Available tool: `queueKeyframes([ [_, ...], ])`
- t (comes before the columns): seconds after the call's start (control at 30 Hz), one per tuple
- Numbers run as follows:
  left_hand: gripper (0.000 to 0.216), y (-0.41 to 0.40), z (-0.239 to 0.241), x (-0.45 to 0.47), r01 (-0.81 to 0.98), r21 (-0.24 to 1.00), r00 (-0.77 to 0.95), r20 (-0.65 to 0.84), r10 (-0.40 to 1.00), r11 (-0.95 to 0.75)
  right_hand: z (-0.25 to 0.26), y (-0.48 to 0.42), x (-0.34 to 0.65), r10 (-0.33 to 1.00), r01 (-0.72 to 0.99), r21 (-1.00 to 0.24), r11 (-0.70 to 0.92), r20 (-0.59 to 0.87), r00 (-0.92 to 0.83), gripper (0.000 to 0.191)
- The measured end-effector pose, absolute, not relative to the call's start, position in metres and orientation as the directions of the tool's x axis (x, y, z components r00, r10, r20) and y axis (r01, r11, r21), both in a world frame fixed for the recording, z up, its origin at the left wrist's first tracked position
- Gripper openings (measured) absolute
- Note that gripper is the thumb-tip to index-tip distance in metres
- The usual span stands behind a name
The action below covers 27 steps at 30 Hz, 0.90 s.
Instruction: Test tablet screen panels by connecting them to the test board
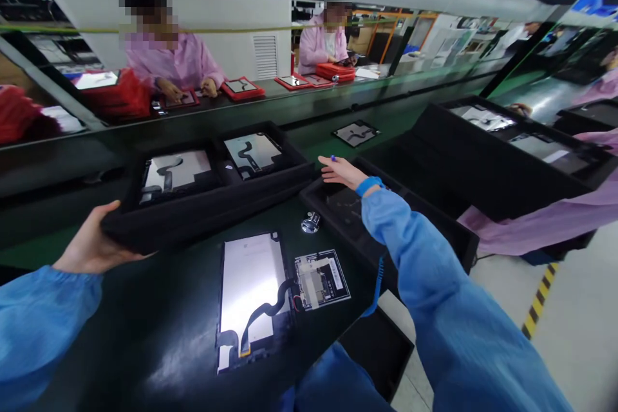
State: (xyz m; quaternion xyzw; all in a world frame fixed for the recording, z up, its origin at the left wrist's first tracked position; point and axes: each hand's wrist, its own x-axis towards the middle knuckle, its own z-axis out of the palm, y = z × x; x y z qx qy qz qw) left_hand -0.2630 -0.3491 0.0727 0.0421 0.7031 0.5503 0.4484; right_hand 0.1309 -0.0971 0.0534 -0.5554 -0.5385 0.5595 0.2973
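A black foam tray (212, 209) with two recesses holds a display panel (176, 170) on its left and another display panel (255, 151) on its right, each with a dark ribbon cable. My left hand (96, 238) grips the tray's left end, thumb at the upper edge and fingers low. Just off the tray's right end is my right hand (342, 171), fingers stretched out; whether they touch it I cannot tell. A larger display panel (251, 290) lies on the bench before me, its ribbon cable running to a circuit board (322, 280).
Beneath my right arm is another black tray (434, 232). A shiny metal object (310, 223) sits beside it. Farther back lies a panel (356, 133). More black trays (521, 141) stand at right. Across the line, people in pink work beside red pouches (244, 88).
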Motion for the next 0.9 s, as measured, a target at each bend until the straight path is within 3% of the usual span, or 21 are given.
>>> queueKeyframes([
  [0.17, 0.018, -0.348, 0.084, -0.267, -0.474, 0.783, -0.620, -0.621, 0.480, 0.402, 0.042, -0.054, 0.088, 0.877, 0.271, -0.902, -0.336, -0.404, -0.260, 0.048],
  [0.37, 0.027, -0.343, 0.109, -0.278, -0.499, 0.774, -0.655, -0.631, 0.415, 0.390, 0.038, -0.042, 0.063, 0.729, 0.279, -0.828, -0.486, -0.560, -0.393, 0.056],
  [0.5, 0.030, -0.348, 0.101, -0.303, -0.516, 0.742, -0.576, -0.670, 0.468, 0.428, 0.050, -0.038, 0.048, 0.677, 0.191, -0.797, -0.573, -0.591, -0.439, 0.052],
  [0.67, 0.025, -0.358, 0.069, -0.326, -0.576, 0.745, -0.471, -0.640, 0.607, 0.338, 0.064, -0.050, 0.026, 0.744, 0.165, -0.820, -0.549, -0.569, -0.352, 0.037],
  [0.9, 0.021, -0.397, 0.060, -0.316, -0.536, 0.814, -0.547, -0.536, 0.643, 0.222, 0.091, -0.106, 0.032, 0.819, 0.157, -0.885, -0.438, -0.465, -0.335, 0.025],
])
